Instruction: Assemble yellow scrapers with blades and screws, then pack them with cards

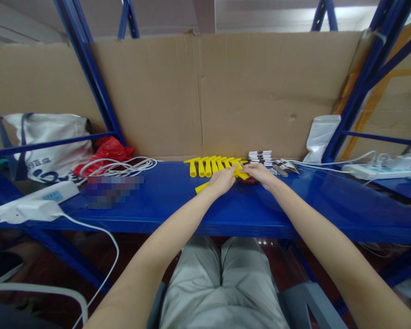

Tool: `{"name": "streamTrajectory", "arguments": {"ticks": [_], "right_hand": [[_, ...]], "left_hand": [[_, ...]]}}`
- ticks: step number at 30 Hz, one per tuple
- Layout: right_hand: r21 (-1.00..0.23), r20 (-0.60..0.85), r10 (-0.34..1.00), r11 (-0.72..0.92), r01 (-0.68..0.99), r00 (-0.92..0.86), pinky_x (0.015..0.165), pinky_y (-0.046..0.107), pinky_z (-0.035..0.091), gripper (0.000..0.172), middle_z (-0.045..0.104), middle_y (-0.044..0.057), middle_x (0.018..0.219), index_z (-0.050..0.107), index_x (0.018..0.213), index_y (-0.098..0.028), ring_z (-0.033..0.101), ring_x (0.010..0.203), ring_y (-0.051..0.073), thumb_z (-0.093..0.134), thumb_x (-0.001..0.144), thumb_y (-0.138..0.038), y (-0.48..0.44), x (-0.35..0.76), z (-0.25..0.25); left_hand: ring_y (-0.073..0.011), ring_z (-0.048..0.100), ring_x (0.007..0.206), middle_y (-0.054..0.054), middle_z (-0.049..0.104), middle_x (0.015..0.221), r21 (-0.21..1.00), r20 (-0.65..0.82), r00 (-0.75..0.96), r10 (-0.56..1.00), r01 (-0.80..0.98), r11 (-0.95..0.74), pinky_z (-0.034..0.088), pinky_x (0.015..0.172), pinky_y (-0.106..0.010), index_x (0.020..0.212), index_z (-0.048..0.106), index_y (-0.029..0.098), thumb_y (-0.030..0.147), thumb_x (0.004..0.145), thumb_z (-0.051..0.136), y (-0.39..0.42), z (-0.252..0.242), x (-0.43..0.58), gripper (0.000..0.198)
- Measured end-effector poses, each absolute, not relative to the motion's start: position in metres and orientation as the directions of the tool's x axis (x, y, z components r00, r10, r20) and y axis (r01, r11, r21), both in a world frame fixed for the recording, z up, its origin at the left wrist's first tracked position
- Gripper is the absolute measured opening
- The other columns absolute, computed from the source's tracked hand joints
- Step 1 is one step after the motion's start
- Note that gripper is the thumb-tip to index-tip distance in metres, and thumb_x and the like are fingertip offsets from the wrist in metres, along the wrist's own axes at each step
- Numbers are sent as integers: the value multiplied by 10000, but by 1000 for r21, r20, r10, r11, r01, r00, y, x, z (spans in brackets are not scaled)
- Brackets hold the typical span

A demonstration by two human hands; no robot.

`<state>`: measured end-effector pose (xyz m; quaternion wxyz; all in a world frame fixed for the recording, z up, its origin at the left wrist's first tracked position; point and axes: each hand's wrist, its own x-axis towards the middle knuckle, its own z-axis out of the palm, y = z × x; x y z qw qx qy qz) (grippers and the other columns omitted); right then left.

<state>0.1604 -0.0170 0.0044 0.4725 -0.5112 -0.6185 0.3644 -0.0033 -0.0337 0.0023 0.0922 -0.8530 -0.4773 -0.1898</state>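
My left hand (223, 181) is closed around a yellow T-shaped tool (202, 188), whose round handle sticks out behind the fingers. My right hand (259, 172) meets it from the other side, its thumb and fingers pinched together near the tool's head; what they pinch is too small to make out. Another yellow piece (241, 173) shows between the hands. Just behind, several yellow T-shaped tools (208, 169) lie in a row, handles toward me. A dark reddish item (248, 181) is partly hidden under my right hand.
White packets (260, 157) are stacked against the cardboard wall (150, 100), beside small flat grey pieces (280, 170). Left on the blue table (171, 208) are coiled white cable (123, 167), a red bag (111, 151) and a power strip (55, 194). Another power strip (376, 172) stands right.
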Motion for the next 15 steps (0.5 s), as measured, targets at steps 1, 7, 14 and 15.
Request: {"name": "streamTrajectory", "arguments": {"ticks": [1, 7, 14, 15], "right_hand": [[-943, 195, 981, 194, 271, -22, 629, 217, 423, 103, 636, 1, 606, 644, 605, -157, 531, 585, 95, 654, 688, -217, -19, 159, 5], [-939, 244, 968, 220, 264, 59, 698, 245, 458, 142, 703, 42, 795, 688, 731, -154, 598, 705, 132, 592, 761, -254, -12, 162, 7], [-495, 472, 821, -55, 867, 321, 963, 422, 380, 288, 613, 115, 1182, 728, 972, -197, 469, 1183, 292, 484, 825, -157, -1, 220, 11], [-452, 442, 826, -131, 883, 349, 961, 443, 378, 321, 593, 115, 1211, 719, 1024, -216, 444, 1204, 308, 475, 827, -149, -2, 229, 10]], "left_hand": [[-225, 581, 1136, -107, 583, 1288, 20, 414, 471, 779, 851, -525, 461, 947, -361, 1406, 370, 184, 212, 902, 452, -33, 2, -3, 511], [-222, 598, 1108, -97, 606, 1256, 18, 413, 454, 789, 862, -506, 468, 936, -350, 1397, 394, 204, 247, 903, 467, -34, 4, -2, 501], [-230, 604, 1099, -110, 622, 1227, 17, 393, 457, 798, 864, -503, 474, 924, -346, 1394, 406, 191, 257, 904, 457, -36, 6, -1, 497], [-232, 602, 1103, -110, 623, 1226, 19, 389, 458, 800, 864, -504, 472, 927, -345, 1394, 409, 190, 260, 904, 457, -35, 5, -1, 497]]}}
